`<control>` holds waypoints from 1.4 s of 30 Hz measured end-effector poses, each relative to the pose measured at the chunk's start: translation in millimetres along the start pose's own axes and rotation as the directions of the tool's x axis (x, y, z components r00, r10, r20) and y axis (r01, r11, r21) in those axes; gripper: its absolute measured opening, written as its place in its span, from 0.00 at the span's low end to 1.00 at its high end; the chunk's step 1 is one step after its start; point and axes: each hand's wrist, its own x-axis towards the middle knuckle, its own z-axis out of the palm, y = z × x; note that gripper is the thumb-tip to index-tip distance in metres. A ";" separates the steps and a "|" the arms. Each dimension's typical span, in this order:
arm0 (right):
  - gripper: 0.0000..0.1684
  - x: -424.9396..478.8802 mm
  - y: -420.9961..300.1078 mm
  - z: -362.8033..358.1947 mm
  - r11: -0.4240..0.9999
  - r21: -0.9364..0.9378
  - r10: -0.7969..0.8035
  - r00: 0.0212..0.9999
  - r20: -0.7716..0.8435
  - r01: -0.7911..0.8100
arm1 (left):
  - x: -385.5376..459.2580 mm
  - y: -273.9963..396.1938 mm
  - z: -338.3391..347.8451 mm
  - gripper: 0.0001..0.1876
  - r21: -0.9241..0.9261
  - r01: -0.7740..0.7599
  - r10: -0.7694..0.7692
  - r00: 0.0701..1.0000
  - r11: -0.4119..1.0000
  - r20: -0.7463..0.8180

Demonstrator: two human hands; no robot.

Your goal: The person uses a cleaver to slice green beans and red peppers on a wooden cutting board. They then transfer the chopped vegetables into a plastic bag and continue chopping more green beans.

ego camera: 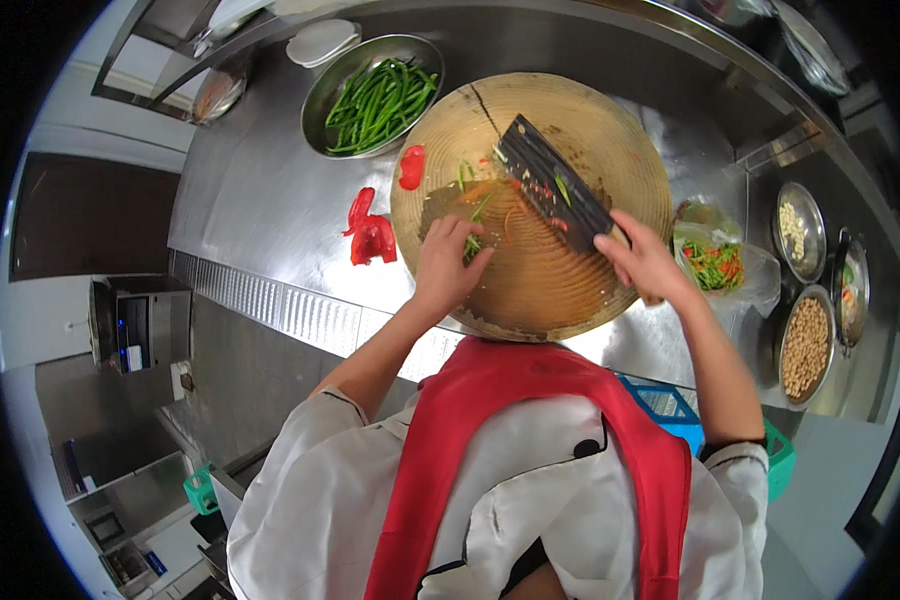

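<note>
My right hand (641, 255) grips the handle of a dark-bladed Chinese cleaver (559, 180). Its blade is tilted over a round wooden chopping block (547, 300), with bits of red and green vegetable stuck to its face. On the left part of the block, the curved fingers and thumb of my left hand (450, 259) surround some thin green vegetable strips (472, 246); whether they pinch them is unclear. A red pepper piece (412, 167) lies at the block's left edge. More green and orange shreds are scattered between my hand and the blade.
Red pepper pieces (371, 236) lie on the steel counter (255, 187) left of the block. Behind them stands a steel bowl of green beans (379, 105) beside white lids (322, 41). To the right are a plastic bag of cut vegetables (712, 266), a garlic bowl (793, 232) and a bowl of peanuts (805, 349).
</note>
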 end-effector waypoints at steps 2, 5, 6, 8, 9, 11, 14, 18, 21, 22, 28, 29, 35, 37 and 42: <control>0.25 35.5 -1.1 -3.3 0.966 -0.224 -0.145 0.987 -0.066 0.127 | -13.4 -5.6 -7.9 0.20 0.025 0.081 -0.081 0.997 0.996 0.000; 0.27 82.2 -10.2 -11.3 0.759 -0.574 -0.375 0.927 0.000 0.307 | -31.6 -12.9 -11.9 0.26 0.075 0.149 -0.149 0.989 0.986 -0.009; 0.26 92.8 -20.1 -12.0 0.697 -0.654 -0.359 0.933 0.035 0.293 | -35.1 -15.6 -13.6 0.27 0.078 0.150 -0.149 0.989 0.986 -0.013; 0.19 99.7 -33.8 -10.9 0.557 -0.758 -0.426 0.900 0.089 0.339 | -39.8 -20.1 -16.3 0.30 0.082 0.144 -0.144 0.990 0.986 -0.015; 0.17 99.9 -40.5 -7.6 0.524 -0.784 -0.402 0.908 0.117 0.333 | -42.9 -22.5 -17.3 0.31 0.075 0.146 -0.144 0.989 0.987 -0.025; 0.14 98.2 -51.1 -0.6 0.456 -0.831 -0.351 0.922 0.162 0.319 | -43.7 -28.3 -19.4 0.32 0.059 0.141 -0.139 0.989 0.988 -0.041; 0.12 87.4 -37.3 1.0 0.368 -0.820 -0.399 0.871 0.287 0.439 | -40.7 -37.8 -22.8 0.32 0.069 0.107 -0.100 0.991 0.992 -0.093; 0.13 49.0 -32.5 4.6 0.327 -0.789 -0.377 0.837 0.397 0.521 | -30.6 -50.4 -24.6 0.29 0.029 0.134 -0.129 0.984 0.991 -0.124; 0.14 18.7 -27.8 8.4 0.414 -0.749 -0.388 0.844 0.370 0.518 | -20.0 -60.9 -22.4 0.27 0.025 0.099 -0.096 0.989 0.995 -0.112; 0.14 9.5 -25.0 9.9 0.481 -0.732 -0.380 0.867 0.323 0.483 | -15.4 -61.3 -22.7 0.27 0.030 0.070 -0.067 0.993 0.997 -0.098; 0.09 -35.3 23.3 12.0 0.999 0.043 0.002 0.998 0.059 -0.004 | 15.9 -70.9 -17.6 0.25 0.019 -0.077 0.077 0.997 0.997 0.012; 0.09 -38.5 36.4 11.1 0.993 0.113 0.016 0.999 0.043 -0.021 | 21.8 -73.8 -16.6 0.24 0.028 -0.100 0.099 0.994 0.995 0.048; 0.10 -51.1 76.9 18.0 0.944 0.316 0.106 0.994 -0.018 -0.095 | 30.1 -53.6 -28.2 0.22 0.120 -0.060 0.018 0.945 0.991 0.328; 0.09 -50.4 78.5 23.0 0.952 0.294 0.082 0.997 0.012 -0.081 | 20.6 -44.7 -27.1 0.25 0.136 -0.027 -0.022 0.938 0.990 0.347; 0.08 -38.4 76.6 43.5 0.955 0.293 0.028 0.995 0.097 -0.055 | -0.3 -23.5 -13.4 0.31 0.176 0.053 -0.099 0.959 0.983 0.267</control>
